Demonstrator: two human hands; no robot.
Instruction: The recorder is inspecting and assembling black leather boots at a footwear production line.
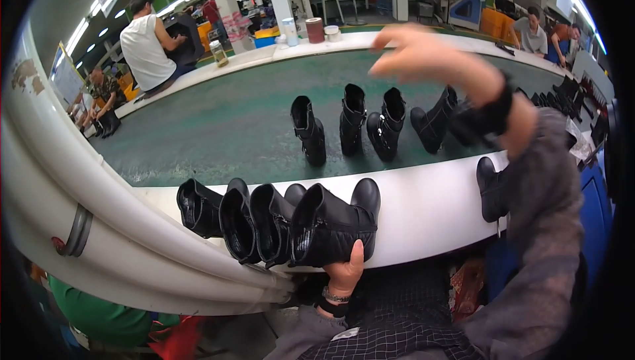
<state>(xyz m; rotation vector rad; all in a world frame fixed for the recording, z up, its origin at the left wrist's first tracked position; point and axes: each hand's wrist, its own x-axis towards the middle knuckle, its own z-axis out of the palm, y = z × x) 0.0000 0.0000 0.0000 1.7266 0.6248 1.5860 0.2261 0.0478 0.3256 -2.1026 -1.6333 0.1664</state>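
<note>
At the near white ledge, my left hand [345,272] grips a black ankle boot [334,224]; its thumb presses the boot's side and the other fingers are hidden beneath. That boot lies tilted, its opening toward me, at the right end of a row. Beside it, several matching boots [236,224] lean together on the ledge. My right hand [426,52] is raised over the green belt, slightly blurred, with thumb and fingers apart and nothing in it. Below it, several black boots with straps or buckles stand on the belt, among them a boot [387,125].
The green conveyor belt [218,125] runs across, edged by a white ledge [423,221]. Another boot [489,191] stands near my right forearm. A thick white pipe [99,194] curves along the left. A jar [218,53] and tubs sit on the far ledge; several people work beyond.
</note>
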